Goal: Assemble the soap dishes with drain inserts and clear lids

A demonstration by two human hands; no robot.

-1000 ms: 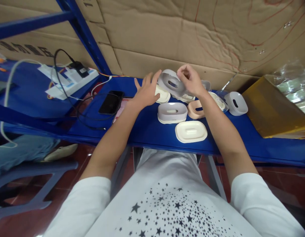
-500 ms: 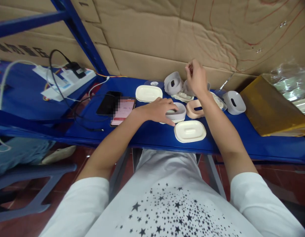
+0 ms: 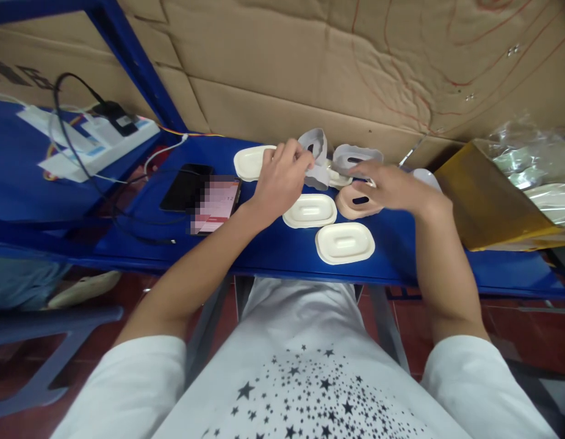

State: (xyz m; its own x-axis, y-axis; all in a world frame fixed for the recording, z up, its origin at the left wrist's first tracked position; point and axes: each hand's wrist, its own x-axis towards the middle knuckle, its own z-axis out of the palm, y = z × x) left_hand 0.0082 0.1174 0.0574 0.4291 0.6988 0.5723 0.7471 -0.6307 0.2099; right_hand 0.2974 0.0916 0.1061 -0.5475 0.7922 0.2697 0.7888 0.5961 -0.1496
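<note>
My left hand (image 3: 282, 174) is closed around the edge of a grey oval plastic shell (image 3: 319, 177), held tilted above the table; its fingertips are partly hidden. Right behind it is another grey shell (image 3: 315, 139) with a dark slot. My right hand (image 3: 387, 186) has its fingers stretched out to the left, over a peach shell (image 3: 356, 207) with an oblong slot; whether it touches is unclear. A grey slotted shell (image 3: 367, 153) lies just beyond those fingers. Closer to me are two cream oval trays, a middle tray (image 3: 310, 210) and a front tray (image 3: 345, 244).
Another cream tray (image 3: 248, 163) lies left of my left hand. Two phones, one black (image 3: 184, 189) and one lit (image 3: 216, 204), sit by cables and a power strip (image 3: 99, 152). A cardboard box (image 3: 475, 195) with plastic-wrapped pieces stands right. Cardboard (image 3: 287, 73) walls the back.
My left hand has lifted the grey shell off the middle cream tray and moved it back. My right hand has come down from the cardboard wall, fingers now extended over the peach shell.
</note>
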